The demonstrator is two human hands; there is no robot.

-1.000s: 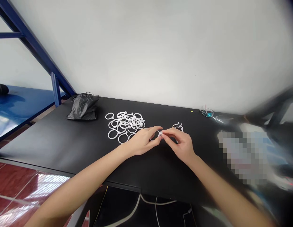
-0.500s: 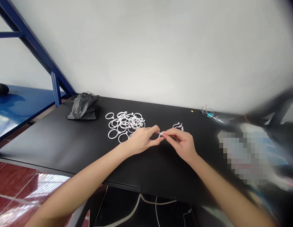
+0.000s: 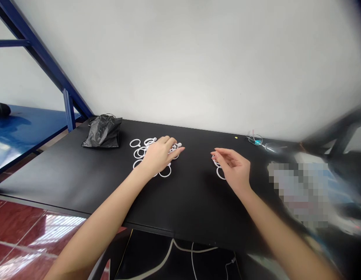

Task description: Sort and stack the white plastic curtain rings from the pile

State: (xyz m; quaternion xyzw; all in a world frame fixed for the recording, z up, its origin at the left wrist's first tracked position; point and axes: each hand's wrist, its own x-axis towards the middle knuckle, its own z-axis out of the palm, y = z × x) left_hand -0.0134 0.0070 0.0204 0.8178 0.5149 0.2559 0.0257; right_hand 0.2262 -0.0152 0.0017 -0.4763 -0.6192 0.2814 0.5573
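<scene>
White plastic curtain rings [image 3: 141,152], each with a small eyelet, lie in a loose pile left of centre on the black table. Over the pile's right side is my left hand [image 3: 160,155], its thumb stretched out and apart from the bent fingers. Ring eyelets show between them, and the palm hides part of the pile. To the right, my right hand [image 3: 234,167] has thumb and fingertips pinched together at a curtain ring [image 3: 217,163]. Another curtain ring [image 3: 220,177] lies just below, partly covered by this hand.
A crumpled black plastic bag [image 3: 102,131] sits at the table's back left. Eyeglasses [image 3: 255,140] lie by the wall at the back right. A blurred plastic package [image 3: 300,194] is on the right. Cables [image 3: 165,258] hang below the front edge.
My hands were together at mid-table, pinching one curtain ring. They have separated: the left moved left onto the pile, the right moved right to the smaller group of rings.
</scene>
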